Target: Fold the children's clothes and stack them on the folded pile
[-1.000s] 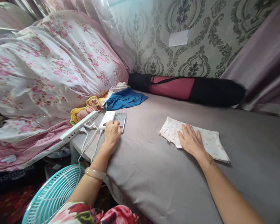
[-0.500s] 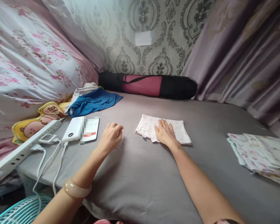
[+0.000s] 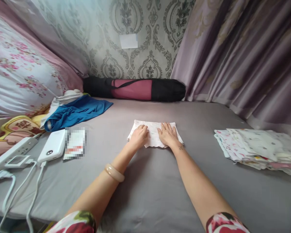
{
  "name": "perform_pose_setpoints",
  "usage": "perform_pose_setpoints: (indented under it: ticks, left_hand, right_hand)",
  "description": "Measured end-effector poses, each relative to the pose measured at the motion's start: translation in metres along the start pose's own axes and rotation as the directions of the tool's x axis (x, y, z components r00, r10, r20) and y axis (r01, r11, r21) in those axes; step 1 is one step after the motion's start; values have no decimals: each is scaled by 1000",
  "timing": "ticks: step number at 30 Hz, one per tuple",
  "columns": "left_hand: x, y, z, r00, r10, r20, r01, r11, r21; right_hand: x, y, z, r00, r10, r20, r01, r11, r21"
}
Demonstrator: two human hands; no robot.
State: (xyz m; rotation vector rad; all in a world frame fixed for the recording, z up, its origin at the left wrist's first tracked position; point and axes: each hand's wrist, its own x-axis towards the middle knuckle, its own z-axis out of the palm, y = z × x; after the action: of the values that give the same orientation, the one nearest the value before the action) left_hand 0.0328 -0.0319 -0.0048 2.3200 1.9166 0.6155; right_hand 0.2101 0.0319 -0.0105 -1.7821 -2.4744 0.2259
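A folded white cloth [image 3: 153,137] with a faint pattern lies on the grey sheet [image 3: 145,194] in front of me. My right hand [image 3: 169,134] rests palm down on its right part, fingers spread. On the cloth's left end lies my left hand [image 3: 139,137], back upward, its fingers loosely bent and stretched forward over the fabric. Neither hand grips anything. To the right sits a stack of folded printed cloths [image 3: 259,149], several layers high.
At the left are a white power bank [image 3: 52,145], a blurred-out phone [image 3: 75,144], a power strip [image 3: 19,150] with cables, and a blue garment [image 3: 80,111]. A long black and pink bag [image 3: 133,89] lies along the wall. Purple curtains [image 3: 215,48] hang at the right.
My left hand has left the phone and moved right onto the cloth. My right hand stays on the cloth. The view has turned right, bringing the stack of cloths into sight.
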Motion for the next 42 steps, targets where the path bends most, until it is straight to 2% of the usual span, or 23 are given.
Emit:
perform_pose_setpoints:
  ticks: [2,5,8,10,12,14,16,19,31,38,40,42]
  left_hand:
    - [8,4,9,1000,-13,11,13,1000,13]
    - [14,6,17,998,-60,-31,60,998,20]
    - [13,0,18,989,-121,-83,124,992,27]
    - [10,-8,16,975,-188,-117,197,978,67]
    - [6,-19,13,949,-270,-163,290,950,115]
    - [3,-32,11,911,-357,-208,391,907,155]
    - [2,-44,11,877,-427,-222,466,869,168]
    - [4,-55,12,862,-489,-133,502,858,103]
    - [9,-47,-2,797,-604,25,603,797,21]
    - [18,-42,-7,777,-629,3,629,777,9]
    - [21,-43,-11,747,-664,14,664,746,-47]
    - [22,-46,-15,694,-716,78,718,681,-143]
  right_hand:
    - [-1,0,2,1000,-2,2,2,1000,10]
    - [-2,0,2,1000,-9,11,9,1000,30]
    - [-3,1,-5,999,-30,18,29,997,74]
    - [-2,6,-13,999,-35,-26,38,992,117]
    - [-2,13,-22,994,48,-99,-33,989,145]
    - [-3,23,-30,968,204,-148,-182,972,150]
    - [-5,33,-37,932,345,-109,-328,933,145]
    - [-9,43,-42,906,424,8,-420,896,146]
    - [-13,45,-49,928,354,117,-372,900,226]
    - [-19,50,-64,952,269,147,-301,909,287]
    - [-22,53,-67,953,267,147,-299,907,295]
    - [-24,56,-68,952,264,153,-300,906,298]
